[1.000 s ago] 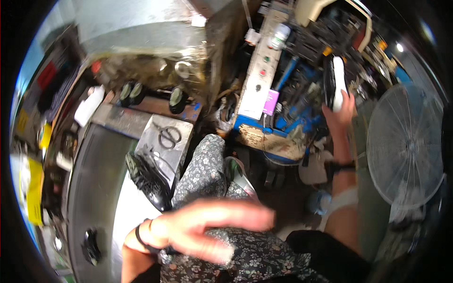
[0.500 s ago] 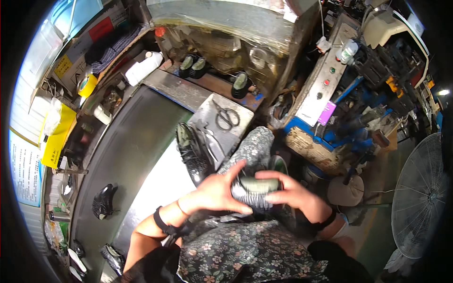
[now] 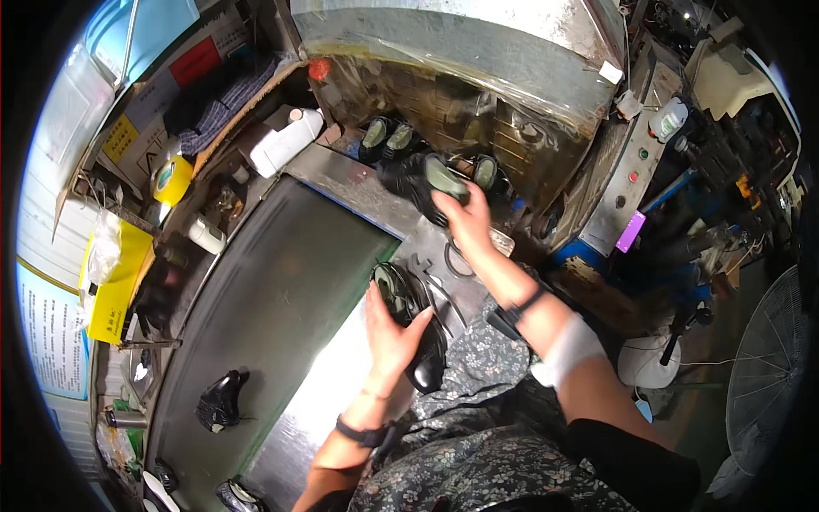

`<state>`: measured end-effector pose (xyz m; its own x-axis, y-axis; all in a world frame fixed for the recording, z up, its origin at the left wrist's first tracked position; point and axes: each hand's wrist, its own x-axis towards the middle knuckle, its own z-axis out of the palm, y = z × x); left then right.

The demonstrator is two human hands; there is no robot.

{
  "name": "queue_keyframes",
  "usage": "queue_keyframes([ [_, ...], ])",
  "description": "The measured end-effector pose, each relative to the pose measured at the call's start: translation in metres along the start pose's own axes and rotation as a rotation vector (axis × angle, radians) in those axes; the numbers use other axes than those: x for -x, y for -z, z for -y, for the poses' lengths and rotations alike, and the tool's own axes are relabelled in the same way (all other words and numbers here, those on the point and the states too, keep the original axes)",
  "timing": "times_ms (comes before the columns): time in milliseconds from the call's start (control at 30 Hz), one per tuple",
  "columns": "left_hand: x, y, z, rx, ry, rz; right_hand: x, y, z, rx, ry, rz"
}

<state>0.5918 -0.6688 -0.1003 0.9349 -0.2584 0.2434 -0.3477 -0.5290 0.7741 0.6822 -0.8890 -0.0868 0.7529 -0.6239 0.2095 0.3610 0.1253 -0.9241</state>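
Observation:
My right hand (image 3: 467,218) is reached out to the far ledge, its fingers closed on a black shoe (image 3: 444,177) with a pale green lining. That shoe is partly blurred and hidden by the hand. Nearer me, my left hand (image 3: 392,340) curves round a second black shoe (image 3: 426,369), thumb on one side and fingers on the other. This shoe lies at the edge of the metal tray, its shiny toe toward me. Scissors (image 3: 459,258) lie on the tray, partly covered by my right forearm.
More black shoes (image 3: 399,141) stand along the far ledge. A dark conveyor belt (image 3: 281,282) on the left carries a black shoe (image 3: 223,401). A white jug (image 3: 286,141) sits beyond it. To the right are a control panel (image 3: 627,183) with buttons and a fan (image 3: 772,367).
Both hands were together round a shoe over my lap. My right hand has carried a shoe forward to the ledge; my left has moved to the shoe beside the tray. The view has shifted.

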Motion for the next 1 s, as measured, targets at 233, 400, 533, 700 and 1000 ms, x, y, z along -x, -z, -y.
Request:
queue_keyframes([
  [233,-0.010,0.019,0.041,0.460,0.564,-0.074,0.085,-0.034,-0.018,0.423,-0.259,0.676],
  [400,0.003,0.025,-0.004,1.050,0.744,-0.044,0.201,0.008,0.060,-0.254,-0.739,0.480],
  [533,0.017,-0.007,-0.082,1.164,0.251,0.371,0.178,0.095,0.154,-0.128,-0.486,0.301],
  [700,0.060,-0.014,-0.094,0.435,-0.310,0.743,0.152,0.253,0.290,0.831,0.022,0.000],
  [1000,0.118,-0.020,-0.021,0.420,0.139,0.755,0.072,0.468,0.401,1.721,0.004,-0.680],
])
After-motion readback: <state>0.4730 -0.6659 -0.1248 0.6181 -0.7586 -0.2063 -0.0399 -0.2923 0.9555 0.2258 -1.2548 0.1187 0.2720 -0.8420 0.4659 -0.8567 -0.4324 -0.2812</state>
